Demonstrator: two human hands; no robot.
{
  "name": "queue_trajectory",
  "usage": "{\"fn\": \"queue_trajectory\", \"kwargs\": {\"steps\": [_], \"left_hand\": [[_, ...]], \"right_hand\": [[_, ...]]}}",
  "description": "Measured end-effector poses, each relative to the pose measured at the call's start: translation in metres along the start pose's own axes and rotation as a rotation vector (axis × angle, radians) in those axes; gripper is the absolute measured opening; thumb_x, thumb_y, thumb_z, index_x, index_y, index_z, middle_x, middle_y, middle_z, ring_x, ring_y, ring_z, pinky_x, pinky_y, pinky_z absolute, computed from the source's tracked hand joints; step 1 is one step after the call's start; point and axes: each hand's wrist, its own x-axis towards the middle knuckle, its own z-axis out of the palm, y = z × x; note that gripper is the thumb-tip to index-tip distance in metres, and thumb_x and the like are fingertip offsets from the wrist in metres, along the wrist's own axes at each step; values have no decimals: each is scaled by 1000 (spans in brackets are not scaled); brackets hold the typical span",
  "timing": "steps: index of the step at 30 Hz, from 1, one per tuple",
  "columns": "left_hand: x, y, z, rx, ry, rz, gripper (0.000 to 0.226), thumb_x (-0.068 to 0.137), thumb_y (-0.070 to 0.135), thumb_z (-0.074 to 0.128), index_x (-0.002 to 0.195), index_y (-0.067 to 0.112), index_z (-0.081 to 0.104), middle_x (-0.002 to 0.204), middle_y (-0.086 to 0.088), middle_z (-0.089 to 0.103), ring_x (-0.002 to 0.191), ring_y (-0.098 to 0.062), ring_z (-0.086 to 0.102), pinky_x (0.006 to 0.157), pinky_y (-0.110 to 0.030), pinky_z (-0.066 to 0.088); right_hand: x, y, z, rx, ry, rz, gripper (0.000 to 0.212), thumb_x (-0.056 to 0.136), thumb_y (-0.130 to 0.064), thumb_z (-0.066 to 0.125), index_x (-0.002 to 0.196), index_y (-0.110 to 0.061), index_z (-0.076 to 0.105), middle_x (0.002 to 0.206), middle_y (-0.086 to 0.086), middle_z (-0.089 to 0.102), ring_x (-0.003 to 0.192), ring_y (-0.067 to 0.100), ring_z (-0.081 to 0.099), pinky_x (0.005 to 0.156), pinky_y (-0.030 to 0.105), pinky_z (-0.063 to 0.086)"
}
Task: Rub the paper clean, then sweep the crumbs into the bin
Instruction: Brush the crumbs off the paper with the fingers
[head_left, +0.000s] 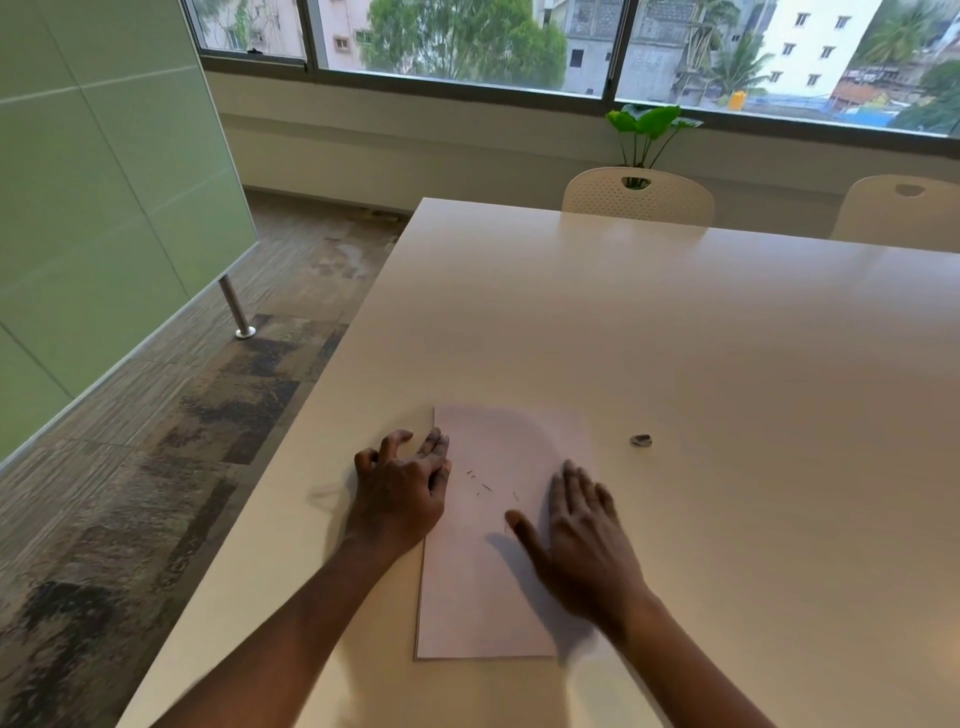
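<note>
Fingers (574, 486) of the right hand (587, 545) lie straight, thumb spread, on the paper (478, 597) at the table's (675, 338) 6 o'clock, left hand (402, 493) arched on its 9 o'clock edge; rubbing appears done, eraser (641, 440) idle at 2 o'clock, crumbs (485, 486) unswept, no bin visible.

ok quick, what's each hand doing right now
Left hand: open, fingertips resting on the paper's left edge, holding nothing.
Right hand: open, flat over the paper, holding nothing.
</note>
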Motion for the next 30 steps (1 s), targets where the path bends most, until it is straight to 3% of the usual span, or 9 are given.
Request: {"fn": "queue_trajectory", "kwargs": {"steps": [5, 10, 13, 20, 24, 27, 30], "left_hand": [[0, -1, 1, -2, -4, 7, 46, 98, 44, 40, 136, 29, 62, 142, 11, 59, 131, -23, 46, 94, -45, 34], [0, 0, 0, -2, -3, -4, 48, 97, 46, 37, 135, 30, 62, 141, 12, 59, 132, -22, 46, 95, -45, 34], [0, 1, 0, 2, 3, -3, 46, 97, 45, 40, 133, 29, 64, 141, 12, 60, 130, -23, 47, 94, -45, 33], [0, 1, -1, 20, -21, 3, 46, 98, 45, 40, 136, 31, 61, 145, 12, 56, 133, -21, 42, 95, -43, 28], [-1, 2, -3, -4, 2, 5, 44, 96, 42, 43, 130, 28, 67, 137, 6, 64, 130, -23, 47, 94, -46, 33], [-1, 3, -3, -5, -4, -5, 44, 96, 43, 42, 130, 29, 67, 137, 8, 63, 130, -23, 47, 94, -45, 33], [-1, 3, -4, 12, -17, 1, 45, 96, 43, 42, 134, 30, 63, 142, 12, 59, 132, -23, 46, 95, -45, 31]], "right_hand": [[-22, -30, 4, 110, -88, -180, 99, 82, -88, -6, 155, -21, -10, 159, -4, -20, 149, 11, -16, 116, 28, -14], [-40, -14, -6, 94, 47, 91, 105, 77, -85, -16, 155, -15, -10, 163, 3, -16, 151, 15, -13, 122, 32, -5], [-49, -20, 1, 82, -11, 217, 110, 76, -84, -18, 155, -8, -11, 165, 12, -12, 153, 21, -10, 124, 37, -4], [-43, -58, 14, 149, -102, -51, 100, 79, -87, -13, 153, -18, -18, 161, 1, -23, 147, 13, -21, 118, 31, -12], [-60, -39, 9, 111, 26, 127, 100, 79, -83, -18, 152, -16, -16, 161, 4, -22, 150, 16, -18, 121, 33, -8], [-71, -34, 9, 96, 5, 307, 102, 75, -80, -24, 149, -10, -20, 164, 11, -17, 153, 21, -13, 120, 35, -10], [-68, -52, 20, 106, -15, 282, 101, 79, -80, -18, 150, -8, -21, 161, 13, -23, 152, 23, -15, 119, 37, -12]]}}
